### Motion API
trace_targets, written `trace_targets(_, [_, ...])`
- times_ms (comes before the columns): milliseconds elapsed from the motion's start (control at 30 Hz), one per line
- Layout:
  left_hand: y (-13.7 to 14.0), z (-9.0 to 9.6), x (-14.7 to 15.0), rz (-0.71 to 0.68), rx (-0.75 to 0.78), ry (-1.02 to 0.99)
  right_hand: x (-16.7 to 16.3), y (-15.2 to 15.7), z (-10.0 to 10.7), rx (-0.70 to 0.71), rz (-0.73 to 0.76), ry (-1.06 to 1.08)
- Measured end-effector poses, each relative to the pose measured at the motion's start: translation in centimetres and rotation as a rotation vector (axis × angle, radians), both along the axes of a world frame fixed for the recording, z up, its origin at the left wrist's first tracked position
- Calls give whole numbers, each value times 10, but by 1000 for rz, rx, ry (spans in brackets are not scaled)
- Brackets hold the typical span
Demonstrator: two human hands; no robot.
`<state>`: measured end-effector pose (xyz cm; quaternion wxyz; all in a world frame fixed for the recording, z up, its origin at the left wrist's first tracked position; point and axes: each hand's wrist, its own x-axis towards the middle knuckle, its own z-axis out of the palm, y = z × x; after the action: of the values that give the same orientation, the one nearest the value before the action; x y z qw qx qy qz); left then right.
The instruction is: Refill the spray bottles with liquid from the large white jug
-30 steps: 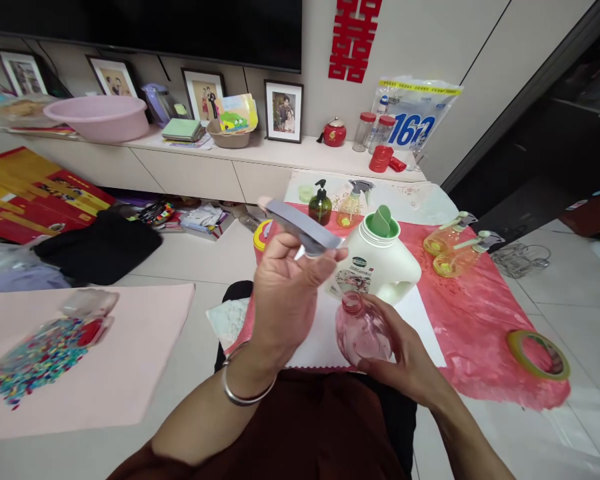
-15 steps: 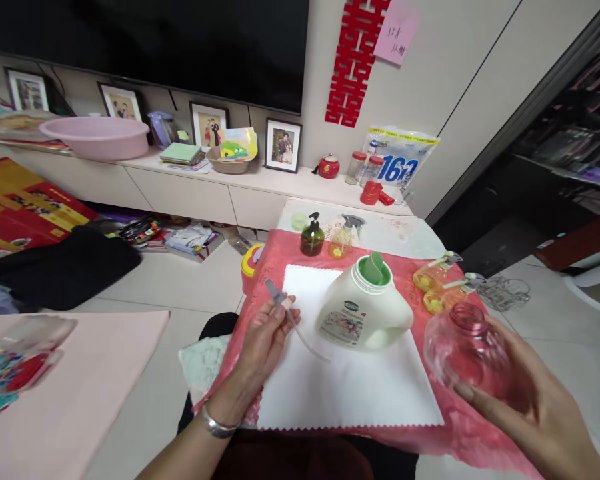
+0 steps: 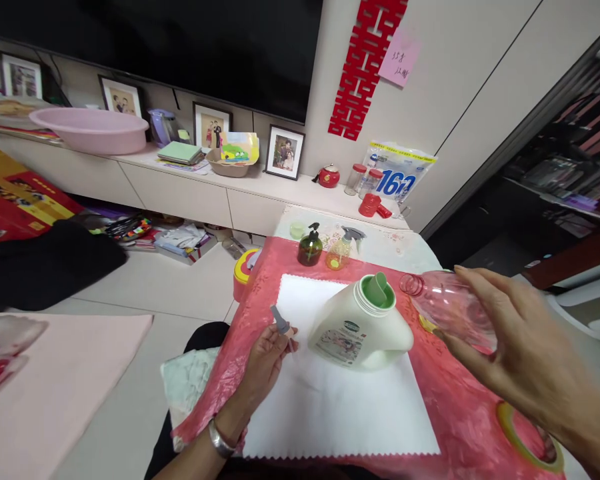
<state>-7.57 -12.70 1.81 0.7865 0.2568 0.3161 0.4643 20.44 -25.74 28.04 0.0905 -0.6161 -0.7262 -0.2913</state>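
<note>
Near the left side of the white mat [image 3: 350,427], my left hand [image 3: 263,363] pinches a grey pump head [image 3: 282,323]. Its thin tube is mostly out of sight behind the fingers. My right hand [image 3: 545,353] grips a clear, pinkish bottle [image 3: 447,300] without a cap, tipped on its side. The bottle's mouth points left, toward the jug's opening, and stays apart from it. Between my hands stands a large pale green detergent jug [image 3: 355,333], uncapped, with a green spout inside its neck. I cannot make out any liquid at the bottle's mouth.
Behind the jug stand a dark green pump bottle [image 3: 310,249] and a clear spray bottle [image 3: 339,255] with yellow liquid. A roll of tape [image 3: 507,430] lies at the right on the red table cover [image 3: 460,427]. A shelf with picture frames [image 3: 283,152] runs along the wall.
My right hand has raised the bottle and tipped it from upright onto its side, mouth leftward. The pump head's tube now shows much less. The camera view has shifted slightly.
</note>
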Motion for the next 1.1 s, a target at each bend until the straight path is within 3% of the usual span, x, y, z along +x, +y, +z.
trace_targets(167, [1, -2, -1, -14, 8, 7, -3, 14, 8, -22, 53, -90])
trace_targets(467, [2, -2, 0, -23, 8, -9, -6, 20, 19, -71, 10, -272])
trace_targets(1100, [2, 2, 0, -6, -18, -16, -8, 27, 40, -113, 13, -440])
